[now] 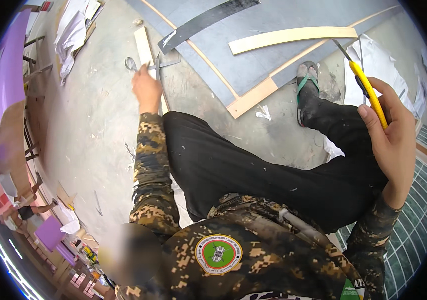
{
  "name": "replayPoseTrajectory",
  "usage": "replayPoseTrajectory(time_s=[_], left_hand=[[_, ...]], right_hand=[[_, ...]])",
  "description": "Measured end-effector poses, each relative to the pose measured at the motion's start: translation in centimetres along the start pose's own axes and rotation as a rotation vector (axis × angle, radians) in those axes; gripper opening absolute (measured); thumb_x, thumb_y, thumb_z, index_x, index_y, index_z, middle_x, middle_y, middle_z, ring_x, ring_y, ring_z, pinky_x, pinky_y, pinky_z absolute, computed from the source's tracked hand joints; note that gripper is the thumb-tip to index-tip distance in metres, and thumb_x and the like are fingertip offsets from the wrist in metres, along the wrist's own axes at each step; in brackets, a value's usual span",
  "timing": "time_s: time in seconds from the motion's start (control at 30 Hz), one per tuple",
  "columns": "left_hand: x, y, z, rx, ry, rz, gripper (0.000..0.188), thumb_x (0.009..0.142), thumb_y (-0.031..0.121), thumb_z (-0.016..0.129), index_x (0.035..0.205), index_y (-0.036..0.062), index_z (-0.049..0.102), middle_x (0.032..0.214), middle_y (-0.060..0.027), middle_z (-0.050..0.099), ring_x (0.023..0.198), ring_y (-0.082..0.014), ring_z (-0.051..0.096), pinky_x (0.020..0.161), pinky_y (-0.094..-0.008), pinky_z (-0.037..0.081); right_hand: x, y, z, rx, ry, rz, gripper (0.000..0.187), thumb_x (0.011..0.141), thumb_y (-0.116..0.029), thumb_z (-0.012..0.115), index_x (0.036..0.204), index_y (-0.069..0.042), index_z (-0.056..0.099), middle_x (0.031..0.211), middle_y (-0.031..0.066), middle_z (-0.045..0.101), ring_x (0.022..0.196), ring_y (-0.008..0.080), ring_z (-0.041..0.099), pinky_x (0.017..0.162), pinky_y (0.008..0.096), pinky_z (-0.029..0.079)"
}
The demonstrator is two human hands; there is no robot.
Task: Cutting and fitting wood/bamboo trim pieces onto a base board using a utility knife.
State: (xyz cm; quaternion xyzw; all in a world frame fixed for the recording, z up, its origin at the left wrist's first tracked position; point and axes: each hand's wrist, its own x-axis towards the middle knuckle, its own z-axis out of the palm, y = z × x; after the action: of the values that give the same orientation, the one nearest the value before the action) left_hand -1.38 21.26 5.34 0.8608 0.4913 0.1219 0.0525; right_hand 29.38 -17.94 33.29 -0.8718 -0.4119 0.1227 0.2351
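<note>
Nearest, a camouflage top (268,250) is worn. Right of the sandalled foot (307,82), the yellow knife (371,92) is clasped by the right grip (396,122); its bared blade (342,50) is best kept turned away. Whether anything is pinched by the left grip (147,91) cannot be told.

The knife (371,95) is yellow and black, the trousers (253,172) black, the shirt (268,252) brown-and-black pixelated camouflage.
</note>
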Motion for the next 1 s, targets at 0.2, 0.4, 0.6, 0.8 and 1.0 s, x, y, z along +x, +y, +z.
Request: replayPoseTrajectory(time_s=[0.2, 0.4, 0.6, 0.8, 1.0], left_hand=[[-4.3, -13.9, 4.9, 0.323, -0.535, -0.349, 0.056, 0.082, 0.012, 0.065, 0.133, -0.0078, 0.053, 0.134, -0.0332, 0.048, 0.121, -0.0473, 0.049, 0.100, -0.0546, 0.045], [-2.0, -6.8, 7.6, 0.262, -0.729, -0.337, 0.071, 0.078, 0.023, 0.077, 0.130, -0.0169, 0.050, 0.131, -0.0360, 0.051, 0.125, -0.0484, 0.049, 0.102, -0.0499, 0.045], [6.7, -1.1, 8.6, 0.031, -0.246, 0.157, 0.056, 0.080, 0.014, 0.074, 0.129, -0.0034, 0.051, 0.126, -0.0265, 0.052, 0.117, -0.0435, 0.055, 0.100, -0.0485, 0.047], [10.3, 3.2, 11.9, 0.294, -0.116, 0.261, 0.021, 0.094, 0.006, 0.051, 0.115, 0.0059, 0.055, 0.117, -0.0165, 0.057, 0.113, -0.0356, 0.060, 0.092, -0.0470, 0.054], [13.5, 2.1, 9.6, 0.344, -0.263, 0.391, 0.018, 0.091, 0.004, 0.055, 0.107, 0.0051, 0.063, 0.110, -0.0189, 0.067, 0.102, -0.0388, 0.066, 0.084, -0.0457, 0.056]], right_hand=[[0.6, -1.3, 0.0, -0.012, -0.049, -0.011, 0.035, 0.091, -0.016, 0.075, 0.122, -0.002, 0.064, 0.066, 0.0067, 0.053, 0.059, 0.0138, 0.046, 0.055, 0.0290, 0.035], [0.5, -1.1, 0.4, 0.008, -0.057, 0.039, 0.035, 0.090, -0.012, 0.075, 0.122, -0.001, 0.064, 0.070, 0.0076, 0.056, 0.061, 0.0156, 0.049, 0.058, 0.0300, 0.040], [1.0, -2.1, 0.5, 0.019, -0.055, 0.080, 0.036, 0.085, -0.011, 0.077, 0.117, -0.002, 0.063, 0.073, 0.0143, 0.058, 0.062, 0.0227, 0.054, 0.061, 0.0316, 0.045], [0.9, -2.2, 0.3, -0.027, -0.091, 0.057, 0.038, 0.084, -0.013, 0.078, 0.116, -0.002, 0.063, 0.078, 0.0182, 0.062, 0.066, 0.0330, 0.060, 0.062, 0.0362, 0.047], [1.0, -1.7, -0.3, -0.035, -0.081, 0.027, 0.035, 0.084, -0.012, 0.076, 0.114, -0.001, 0.063, 0.081, 0.0210, 0.065, 0.072, 0.0403, 0.063, 0.064, 0.0397, 0.048]])
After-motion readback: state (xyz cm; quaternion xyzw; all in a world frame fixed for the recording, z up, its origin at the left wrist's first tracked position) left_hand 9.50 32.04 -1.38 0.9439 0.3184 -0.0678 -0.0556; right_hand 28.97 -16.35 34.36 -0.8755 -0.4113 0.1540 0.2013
